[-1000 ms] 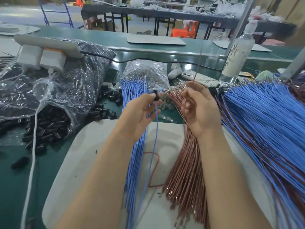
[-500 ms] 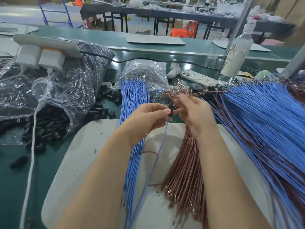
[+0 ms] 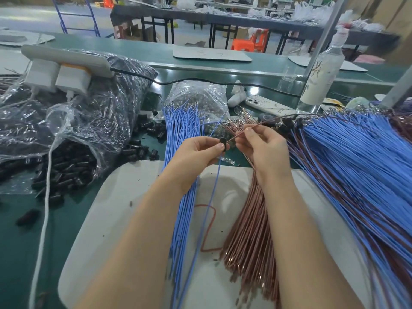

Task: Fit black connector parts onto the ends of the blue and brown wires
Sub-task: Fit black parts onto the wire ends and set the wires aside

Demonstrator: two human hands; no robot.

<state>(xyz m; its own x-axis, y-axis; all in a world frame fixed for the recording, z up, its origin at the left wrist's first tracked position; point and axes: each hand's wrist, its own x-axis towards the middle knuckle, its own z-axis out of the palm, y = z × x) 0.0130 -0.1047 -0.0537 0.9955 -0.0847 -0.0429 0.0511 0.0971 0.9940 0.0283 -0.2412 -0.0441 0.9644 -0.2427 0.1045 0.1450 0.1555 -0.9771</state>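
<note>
Head view: black connector (image 3: 224, 143) is pinched between thumb and fingertips of the left hand (image 3: 196, 152), held above the far edge of the white mat (image 3: 124, 197). Connector body is seen roughly upright, slightly tilted; which end is open cannot be told.

Brown wire (image 3: 270, 120) is pinched between thumb and forefinger of the right hand (image 3: 264, 150), just beside the connector. Its near end meets the connector's right side; whether it is seated cannot be told. Long axis runs up and right, toward the desk's far right corner.

Blue wire (image 3: 208, 208) hangs from the left hand's grip, down and slightly left across the mat toward the near edge.

Hands are close together, fingertips nearly touching, connector between them.

Stock on the mat: blue wire bundle (image 3: 180, 210) under the left forearm, brown wire bundle (image 3: 249, 230) under the right forearm, both laid near-to-far. A red wire loop (image 3: 209, 228) lies between them.

The right side of the green desk (image 3: 20, 253) is crowded by a large pile of wires (image 3: 356, 175), close to the right hand. Left side is taken by a plastic bag of black parts (image 3: 73, 126), with loose parts (image 3: 145, 134) spilled near the blue bundle. Bare mat is seen between the forearms and left of the left arm. Phone (image 3: 269, 107) and bottle (image 3: 323, 70) sit at the far edge.
</note>
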